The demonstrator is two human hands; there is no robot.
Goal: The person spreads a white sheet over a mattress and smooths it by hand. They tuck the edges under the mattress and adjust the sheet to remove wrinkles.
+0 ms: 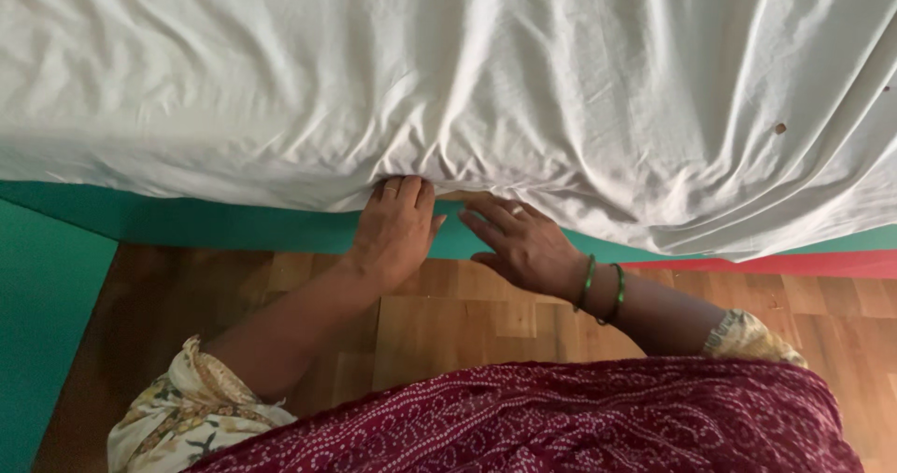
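1. White bed sheet (448,71): spread over the mattress and filling the upper half of the view. Its lower edge hangs along the near side of the bed, creased and gathered in folds that converge where the hands meet it.
2. Left hand (394,230): palm down, fingers together, fingertips pushed under the hanging hem at the centre of the bed's near side. The tips are covered by cloth, so whether they pinch the fabric cannot be told.
3. Right hand (523,244): just beside the left, fingers spread and flat, pointing toward the same stretch of hem; the fingertips touch or nearly touch the sheet. It is not closed on anything. Two green bangles (603,291) sit on the wrist.
4. Progress, as a judgement: the sheet already covers the top; the edge to the left of the hands lies fairly straight, while the part to the right sags loose and wrinkled over the green mattress side (234,222), so tucking appears partly done there.
5. Surroundings: a red strip (794,263) at the right, wooden floor (448,314) below, and the person's maroon patterned garment (561,417) in the foreground.
6. Hidden or uncertain: the bed's corners and far side are cut off; a small dark spot (779,128) on the sheet cannot be identified.
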